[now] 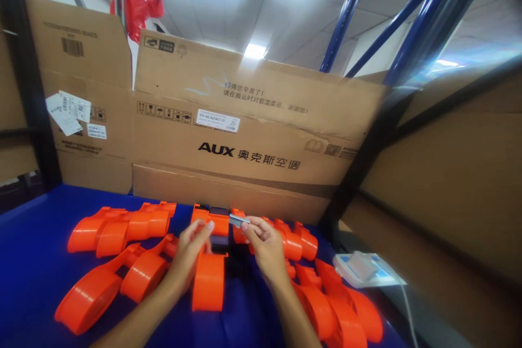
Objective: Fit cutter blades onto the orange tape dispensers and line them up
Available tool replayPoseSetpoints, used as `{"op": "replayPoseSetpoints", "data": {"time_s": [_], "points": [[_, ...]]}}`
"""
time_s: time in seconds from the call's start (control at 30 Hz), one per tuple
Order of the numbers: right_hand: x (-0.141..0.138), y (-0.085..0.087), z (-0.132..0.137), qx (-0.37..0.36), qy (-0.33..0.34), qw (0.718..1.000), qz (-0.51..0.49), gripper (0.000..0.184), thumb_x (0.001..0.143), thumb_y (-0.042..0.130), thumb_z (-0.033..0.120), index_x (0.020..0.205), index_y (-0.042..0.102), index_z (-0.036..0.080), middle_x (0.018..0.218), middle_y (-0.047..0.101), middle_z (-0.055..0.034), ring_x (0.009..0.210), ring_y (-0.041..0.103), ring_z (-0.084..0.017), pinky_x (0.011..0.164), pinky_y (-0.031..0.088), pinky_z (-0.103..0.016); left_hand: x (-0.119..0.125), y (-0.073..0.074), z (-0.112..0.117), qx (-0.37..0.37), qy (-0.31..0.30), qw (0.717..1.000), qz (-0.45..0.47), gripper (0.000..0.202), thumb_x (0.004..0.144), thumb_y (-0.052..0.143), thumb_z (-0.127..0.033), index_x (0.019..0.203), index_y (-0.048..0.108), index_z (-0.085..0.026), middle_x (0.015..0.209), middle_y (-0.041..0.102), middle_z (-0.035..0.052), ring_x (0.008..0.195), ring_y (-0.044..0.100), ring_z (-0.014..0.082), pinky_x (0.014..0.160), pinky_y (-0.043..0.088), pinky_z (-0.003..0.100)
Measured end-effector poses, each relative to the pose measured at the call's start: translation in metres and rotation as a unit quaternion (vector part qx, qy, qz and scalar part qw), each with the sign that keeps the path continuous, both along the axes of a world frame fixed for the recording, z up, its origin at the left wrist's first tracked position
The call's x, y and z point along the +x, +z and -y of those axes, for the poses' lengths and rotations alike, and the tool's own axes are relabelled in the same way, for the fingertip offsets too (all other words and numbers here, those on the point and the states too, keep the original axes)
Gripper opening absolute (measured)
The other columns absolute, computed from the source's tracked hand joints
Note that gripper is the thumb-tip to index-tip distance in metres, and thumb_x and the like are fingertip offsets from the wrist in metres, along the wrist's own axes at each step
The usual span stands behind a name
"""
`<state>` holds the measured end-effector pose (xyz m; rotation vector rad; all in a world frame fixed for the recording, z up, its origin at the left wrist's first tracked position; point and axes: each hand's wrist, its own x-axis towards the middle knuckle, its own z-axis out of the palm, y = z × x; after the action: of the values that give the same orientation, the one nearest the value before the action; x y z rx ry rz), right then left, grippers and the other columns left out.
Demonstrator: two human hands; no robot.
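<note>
My left hand (pixel 194 247) is closed around an orange plastic tape dispenser (pixel 209 283), its round drum hanging down and its upper part near my thumb. My right hand (pixel 264 243) pinches a small silvery metal strip (pixel 238 221) between thumb and fingertips. The strip's left end meets or nearly meets the right side of the dispenser's upper part; I cannot tell whether they touch. Just behind the dispenser is a dark object (pixel 220 241), mostly covered. More orange dispensers stand on the blue surface on both sides of my hands, some partly hidden behind my right arm.
Orange dispensers (pixel 92 296) lie in rows on the blue cloth (pixel 24 239). Cardboard panels (pixel 253 136) form a wall at the back. A dark rack post (pixel 359 174) rises at the right, beside a white device (pixel 362 269) with a cable.
</note>
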<state>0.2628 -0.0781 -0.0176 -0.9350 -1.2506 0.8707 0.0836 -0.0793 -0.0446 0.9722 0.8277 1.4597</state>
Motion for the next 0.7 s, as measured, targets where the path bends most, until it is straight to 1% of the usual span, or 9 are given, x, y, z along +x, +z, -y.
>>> {"op": "replayPoseSetpoints", "data": {"time_s": [0.1, 0.17, 0.23, 0.3, 0.43, 0.57, 0.63, 0.7], "points": [[0.001, 0.0, 0.0, 0.004, 0.001, 1.0, 0.007, 0.033, 0.076, 0.08, 0.045, 0.094, 0.072, 0.019, 0.079, 0.073, -0.004, 0.072, 0.064, -0.018, 0.065, 0.049, -0.027, 0.001, -0.001, 0.0, 0.004, 0.007, 1.0, 0.018, 0.041, 0.073, 0.077, -0.057, 0.07, 0.058, -0.02, 0.052, 0.052, -0.0065, 0.044, 0.045, 0.01, 0.047, 0.034, 0.022], [0.003, 0.0, 0.001, 0.013, 0.001, 1.0, 0.021, 0.032, 0.077, 0.079, 0.045, 0.094, 0.072, 0.02, 0.083, 0.075, -0.0049, 0.079, 0.067, -0.021, 0.073, 0.051, -0.03, 0.0, -0.001, -0.001, 0.006, 0.008, 1.0, 0.024, 0.041, 0.071, 0.078, -0.056, 0.069, 0.058, -0.02, 0.051, 0.049, -0.0073, 0.044, 0.044, 0.0098, 0.047, 0.034, 0.022], [0.004, 0.001, 0.002, 0.019, 0.0, 0.999, 0.043, 0.031, 0.077, 0.079, 0.045, 0.093, 0.072, 0.02, 0.087, 0.076, -0.0059, 0.084, 0.069, -0.023, 0.078, 0.051, -0.032, 0.0, -0.001, -0.001, 0.011, 0.01, 1.0, 0.019, 0.04, 0.069, 0.08, -0.055, 0.069, 0.06, -0.02, 0.05, 0.048, -0.0074, 0.044, 0.043, 0.0099, 0.047, 0.034, 0.022], [0.004, 0.002, 0.004, 0.019, 0.0, 0.998, 0.062, 0.03, 0.078, 0.079, 0.045, 0.094, 0.072, 0.02, 0.088, 0.077, -0.006, 0.084, 0.069, -0.023, 0.078, 0.052, -0.032, 0.001, -0.002, -0.001, 0.014, 0.009, 1.0, 0.013, 0.039, 0.069, 0.08, -0.054, 0.071, 0.063, -0.019, 0.051, 0.05, -0.0067, 0.044, 0.044, 0.0103, 0.047, 0.033, 0.023], [-0.001, 0.001, 0.005, 0.029, 0.002, 0.997, 0.073, 0.027, 0.081, 0.076, 0.043, 0.095, 0.072, 0.02, 0.086, 0.076, -0.0053, 0.083, 0.07, -0.022, 0.077, 0.053, -0.031, 0.003, -0.003, 0.001, 0.016, -0.005, 1.0, 0.008, 0.039, 0.07, 0.079, -0.054, 0.082, 0.067, -0.019, 0.058, 0.057, -0.005, 0.047, 0.047, 0.0107, 0.049, 0.035, 0.022], [-0.008, -0.004, 0.004, 0.042, -0.013, 0.998, 0.052, 0.026, 0.082, 0.076, 0.041, 0.097, 0.071, 0.02, 0.096, 0.076, -0.0066, 0.092, 0.071, -0.023, 0.083, 0.053, -0.031, 0.005, -0.004, 0.003, 0.021, -0.02, 1.0, 0.005, 0.039, 0.073, 0.078, -0.053, 0.088, 0.066, -0.019, 0.057, 0.055, -0.006, 0.047, 0.046, 0.0103, 0.05, 0.035, 0.022], [-0.009, -0.006, 0.002, 0.045, -0.018, 0.998, 0.036, 0.027, 0.081, 0.076, 0.041, 0.098, 0.07, 0.021, 0.097, 0.075, -0.0064, 0.093, 0.071, -0.023, 0.082, 0.053, -0.031, 0.006, -0.005, 0.003, 0.02, -0.019, 1.0, 0.003, 0.039, 0.076, 0.076, -0.053, 0.089, 0.066, -0.018, 0.056, 0.054, -0.0061, 0.046, 0.044, 0.0098, 0.05, 0.035, 0.022], [-0.009, -0.007, 0.001, 0.052, -0.033, 0.997, 0.036, 0.026, 0.08, 0.077, 0.04, 0.097, 0.07, 0.021, 0.093, 0.074, -0.0056, 0.09, 0.07, -0.022, 0.08, 0.053, -0.031, 0.006, -0.006, 0.004, 0.015, -0.015, 1.0, 0.002, 0.038, 0.077, 0.074, -0.054, 0.088, 0.064, -0.019, 0.055, 0.054, -0.0061, 0.045, 0.044, 0.0098, 0.048, 0.035, 0.022]]}}
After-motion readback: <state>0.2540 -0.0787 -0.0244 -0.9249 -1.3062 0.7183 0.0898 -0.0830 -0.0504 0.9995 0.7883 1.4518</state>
